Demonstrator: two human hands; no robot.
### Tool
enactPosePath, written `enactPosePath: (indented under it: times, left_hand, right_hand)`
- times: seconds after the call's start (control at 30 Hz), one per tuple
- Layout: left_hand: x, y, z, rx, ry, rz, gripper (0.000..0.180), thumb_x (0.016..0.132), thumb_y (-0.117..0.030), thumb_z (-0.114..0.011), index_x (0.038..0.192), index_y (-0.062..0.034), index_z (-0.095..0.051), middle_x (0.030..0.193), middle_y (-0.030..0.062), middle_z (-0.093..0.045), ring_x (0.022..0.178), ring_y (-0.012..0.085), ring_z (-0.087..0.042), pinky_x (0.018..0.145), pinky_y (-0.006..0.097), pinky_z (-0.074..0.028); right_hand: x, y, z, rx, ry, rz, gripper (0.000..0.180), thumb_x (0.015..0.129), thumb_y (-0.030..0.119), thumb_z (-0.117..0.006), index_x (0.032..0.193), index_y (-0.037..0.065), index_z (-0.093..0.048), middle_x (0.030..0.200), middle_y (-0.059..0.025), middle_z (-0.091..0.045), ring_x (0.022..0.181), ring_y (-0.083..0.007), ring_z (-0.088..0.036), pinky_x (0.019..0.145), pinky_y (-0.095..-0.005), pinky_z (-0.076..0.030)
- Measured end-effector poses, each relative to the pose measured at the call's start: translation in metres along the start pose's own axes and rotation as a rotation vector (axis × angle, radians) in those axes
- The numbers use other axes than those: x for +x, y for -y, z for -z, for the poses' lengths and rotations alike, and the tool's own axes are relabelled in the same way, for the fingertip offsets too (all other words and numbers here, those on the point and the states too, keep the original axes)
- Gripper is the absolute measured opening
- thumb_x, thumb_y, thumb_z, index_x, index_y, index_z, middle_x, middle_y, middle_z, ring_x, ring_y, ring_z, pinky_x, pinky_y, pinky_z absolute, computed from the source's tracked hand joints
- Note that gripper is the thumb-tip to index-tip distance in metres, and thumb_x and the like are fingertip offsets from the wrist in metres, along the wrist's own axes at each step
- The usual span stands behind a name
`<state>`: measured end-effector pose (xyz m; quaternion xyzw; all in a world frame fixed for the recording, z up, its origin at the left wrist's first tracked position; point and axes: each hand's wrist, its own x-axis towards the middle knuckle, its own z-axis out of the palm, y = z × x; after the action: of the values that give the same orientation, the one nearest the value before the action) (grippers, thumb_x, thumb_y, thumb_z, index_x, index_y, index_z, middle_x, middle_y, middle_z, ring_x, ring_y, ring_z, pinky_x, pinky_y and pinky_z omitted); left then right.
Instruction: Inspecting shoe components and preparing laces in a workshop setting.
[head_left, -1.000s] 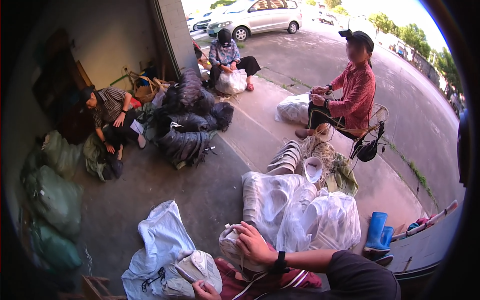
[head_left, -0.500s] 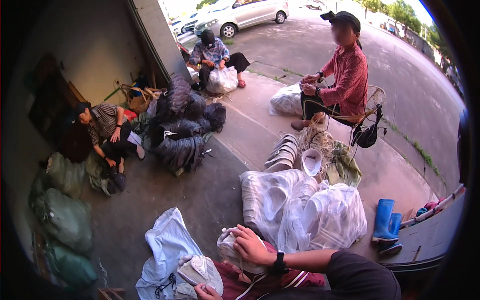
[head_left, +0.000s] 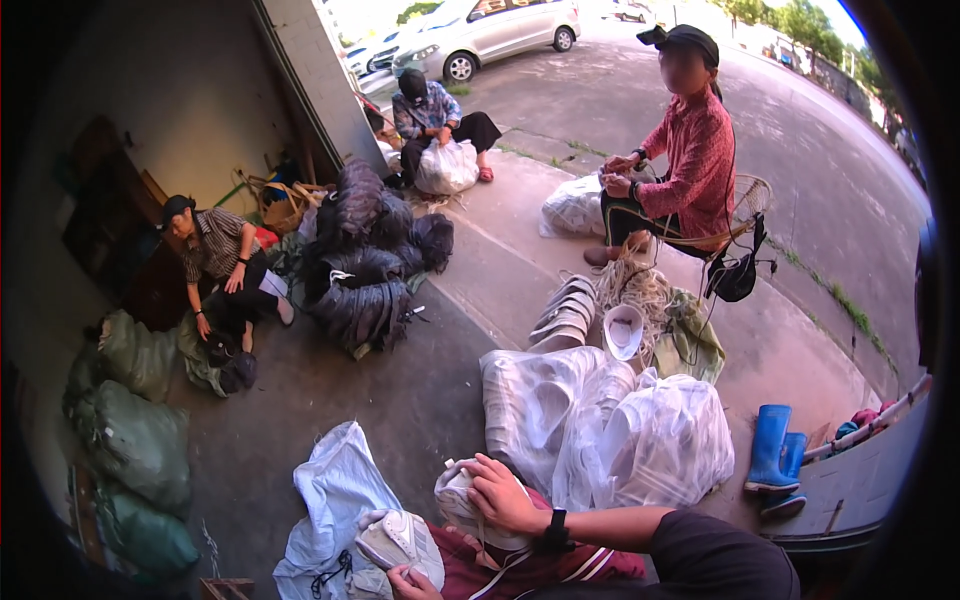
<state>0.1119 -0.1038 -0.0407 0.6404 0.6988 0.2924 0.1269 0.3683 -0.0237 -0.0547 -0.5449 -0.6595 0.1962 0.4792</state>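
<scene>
My right hand (head_left: 505, 495), with a black band on its wrist, curls its fingers over a pale shoe upper (head_left: 456, 498). Beside it, a white shoe upper with lace holes (head_left: 402, 538) lies by my lap, pinched at its lower edge by my left hand (head_left: 412, 583). Only the fingers and thumb of that hand show at the bottom edge. Maroon cloth with white stripes (head_left: 470, 565) spreads under both uppers. To their left is a pale blue-white sack (head_left: 345, 475) with a dark cord on it.
Clear plastic bags of white shoe uppers (head_left: 560, 400) stand just ahead. Behind them are stacked uppers (head_left: 567, 310) and a pile of cords (head_left: 640, 285). Blue boots (head_left: 770, 450) stand right, green sacks (head_left: 140, 440) left, dark bundles (head_left: 365, 260) farther off. Three people sit around, one on a chair.
The view has shifted slightly. The person at the left has turned their head and bent a little. Both my hands keep nearly the same place on the shoe uppers.
</scene>
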Motion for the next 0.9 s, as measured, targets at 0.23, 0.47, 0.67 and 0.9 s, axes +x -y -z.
enactPosePath:
  times: [0.23, 0.47, 0.67, 0.9]
  left_hand:
    - [-0.003, 0.006, -0.005, 0.034, 0.008, 0.011, 0.027, 0.092, -0.015, -0.05, 0.112, 0.0032, -0.05, 0.097, 0.023, -0.058, 0.09, 0.039, -0.057, 0.08, 0.042, -0.046]
    - [-0.005, 0.012, -0.008, 0.014, 0.005, 0.025, 0.029, 0.093, -0.018, -0.05, 0.112, 0.0038, -0.05, 0.096, 0.0228, -0.058, 0.089, 0.0383, -0.058, 0.08, 0.042, -0.046]
    - [-0.004, 0.021, -0.007, -0.028, -0.011, 0.004, 0.028, 0.093, -0.019, -0.051, 0.11, 0.0032, -0.051, 0.094, 0.0221, -0.059, 0.088, 0.0378, -0.058, 0.078, 0.042, -0.046]
    - [-0.006, 0.021, -0.002, -0.019, -0.008, 0.003, 0.027, 0.093, -0.019, -0.051, 0.109, 0.0024, -0.052, 0.094, 0.0227, -0.06, 0.088, 0.0388, -0.058, 0.078, 0.043, -0.046]
  right_hand:
    - [-0.002, -0.001, 0.002, 0.029, 0.012, -0.016, 0.016, 0.092, 0.016, -0.057, 0.088, 0.0, -0.058, 0.133, -0.0158, -0.051, 0.131, -0.0384, -0.038, 0.108, -0.0459, -0.032]
    - [-0.003, -0.001, 0.002, 0.018, 0.003, -0.011, 0.017, 0.091, 0.016, -0.056, 0.092, 0.0, -0.059, 0.132, -0.0151, -0.051, 0.129, -0.0379, -0.04, 0.106, -0.0457, -0.033]
    - [-0.004, 0.0, -0.003, 0.002, -0.007, 0.0, 0.019, 0.09, 0.017, -0.056, 0.096, -0.001, -0.06, 0.13, -0.015, -0.051, 0.128, -0.0372, -0.041, 0.105, -0.0454, -0.034]
    - [-0.004, 0.007, -0.003, -0.021, 0.008, -0.008, 0.019, 0.09, 0.017, -0.056, 0.096, -0.001, -0.061, 0.129, -0.0157, -0.052, 0.128, -0.0377, -0.041, 0.106, -0.0451, -0.033]
